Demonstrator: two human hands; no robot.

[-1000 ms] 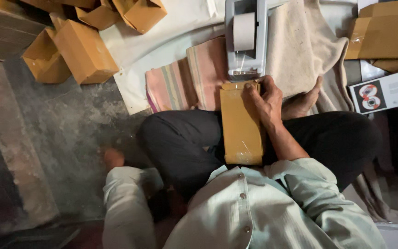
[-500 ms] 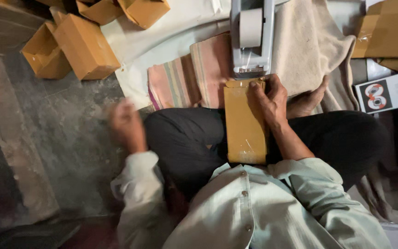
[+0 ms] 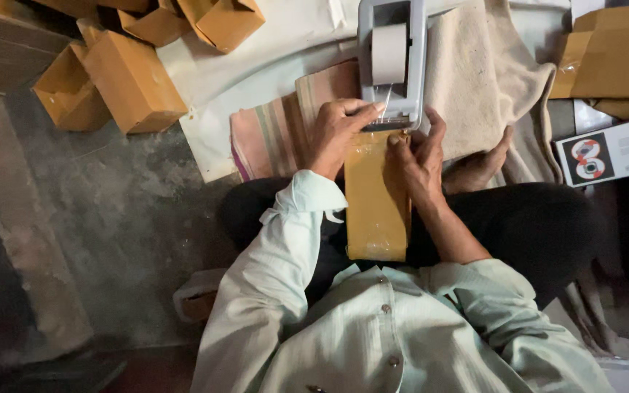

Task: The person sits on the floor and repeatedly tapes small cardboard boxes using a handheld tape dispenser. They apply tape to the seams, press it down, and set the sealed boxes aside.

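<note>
I sit cross-legged on the floor [image 3: 111, 218], grey and worn, with a pale sheet [image 3: 256, 65] spread ahead of me and a beige towel [image 3: 489, 80] and a striped cloth [image 3: 271, 135] lying on it. Brown cartons [image 3: 121, 80] lie scattered at my upper left, more cardboard [image 3: 613, 54] sits at my upper right, and a white printed box [image 3: 609, 153] rests just below that. Along my lap, pointing away from me, lies a long flat brown box [image 3: 376, 204], glossy with tape on its top face. Its far end meets the grey tape dispenser [image 3: 392, 62], which stands on the cloths and carries a pale roll [image 3: 389, 52]. My left hand [image 3: 340, 131] rests over the box's far left corner, its fingers curled and its fingertips touching the dispenser's cutting edge, where a strip of tape hangs down. My right hand [image 3: 420, 156] clamps the box's far right edge, thumb on top, just beside the dispenser. My bare foot [image 3: 478, 167] pokes out beside that hand.
</note>
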